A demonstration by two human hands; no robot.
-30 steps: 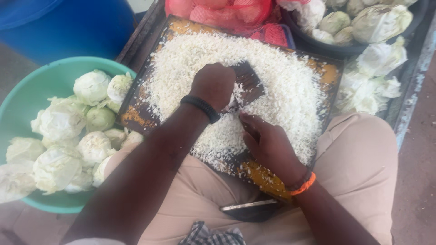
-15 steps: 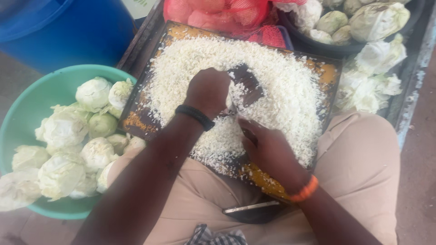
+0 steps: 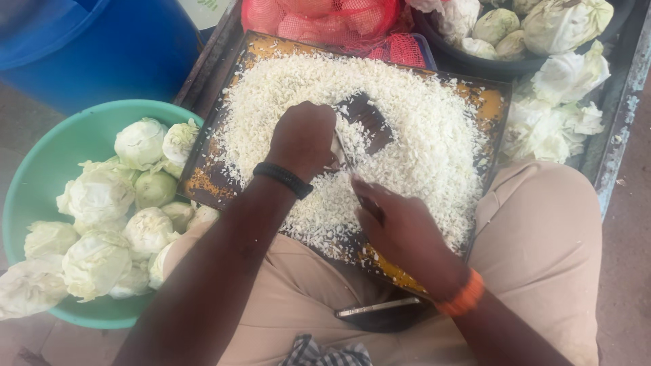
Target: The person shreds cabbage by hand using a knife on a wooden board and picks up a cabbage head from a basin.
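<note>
A dark tray rests on my lap, covered with finely shredded white cabbage. My left hand, with a black band at the wrist, is fisted over the middle of the tray on a small piece of cabbage that is mostly hidden. My right hand, with an orange band at the wrist, grips the handle of a knife. The thin blade points up against the left hand's fingers. A bare dark patch of tray lies just beyond the hands.
A green basin of whole cabbage heads stands at my left. A blue barrel is behind it. A red mesh sack, a dark bowl of cabbages and loose leaves lie beyond. A phone sits on my lap.
Both hands stay over the middle of the tray, the knife working in small strokes beside the left fist. The view has shifted slightly.
</note>
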